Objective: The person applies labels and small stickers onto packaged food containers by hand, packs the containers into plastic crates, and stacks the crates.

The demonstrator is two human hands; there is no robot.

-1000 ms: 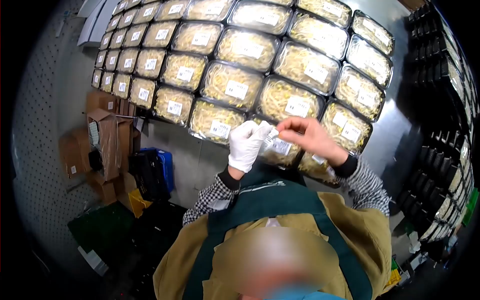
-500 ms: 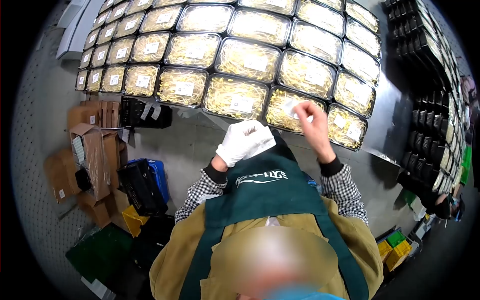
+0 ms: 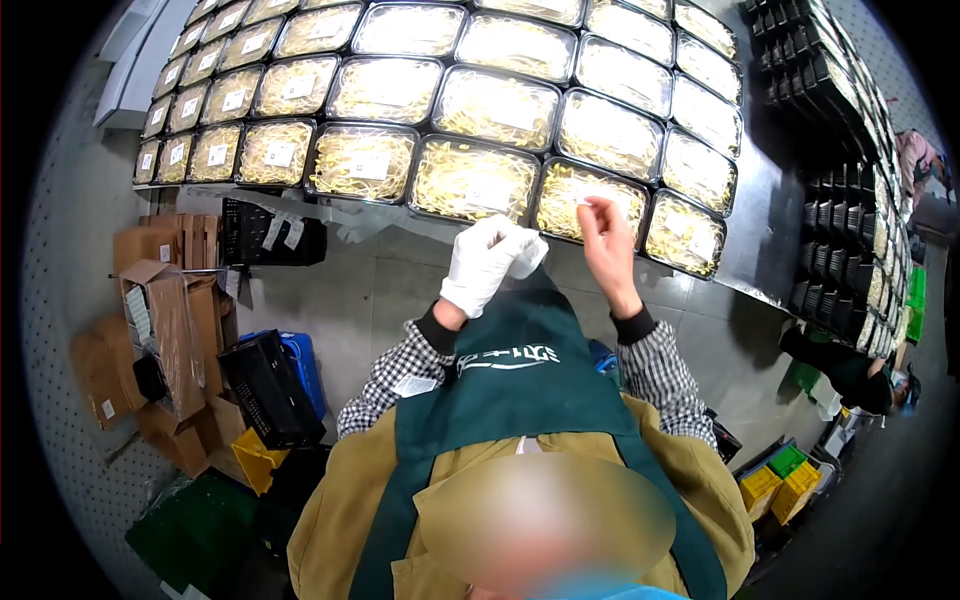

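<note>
Rows of black trays with clear lids, filled with bean sprouts, cover the table in front of me. My left hand, in a white glove, is closed on a small white sheet near the table's front edge. My bare right hand is open over a front-row sprout tray, its fingers loosely bent close to the lid. Those fingers partly hide a white label on that lid. To the right sits another sprout tray with white labels.
Tall stacks of black trays stand right of the metal table. At left on the floor are cardboard boxes, a black crate and a yellow bin. A person in dark clothes is at far right.
The view has shifted slightly. My right hand's fingers have straightened from a tighter curl above the same tray. My left hand has turned a little, still with the white sheet.
</note>
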